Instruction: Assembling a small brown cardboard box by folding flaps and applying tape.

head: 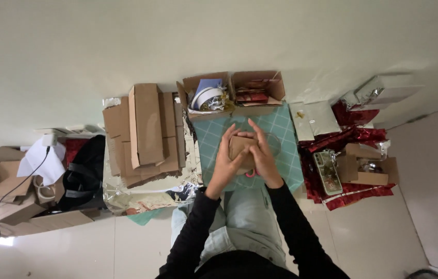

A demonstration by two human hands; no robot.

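— Cardboard, brown: what did my grips hold?
— A small cardboard box (pixel 241 147), clasped between my left grip (pixel 225 164) and right grip (pixel 264 157), both closed around it, above the teal cutting mat (pixel 286 129) on the floor.
— And around it?
— Flattened cartons (pixel 146 132) lay well to the left on silver foil (pixel 141 194); an open supply box (pixel 232 93) stood just beyond the mat; red foil wrap (pixel 350 139) lay to the right.

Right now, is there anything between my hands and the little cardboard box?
Nothing visible. The left hand and right hand both wrap directly around the small cardboard box, held above the teal grid mat. Something pink shows just under the hands, not between them and the box.
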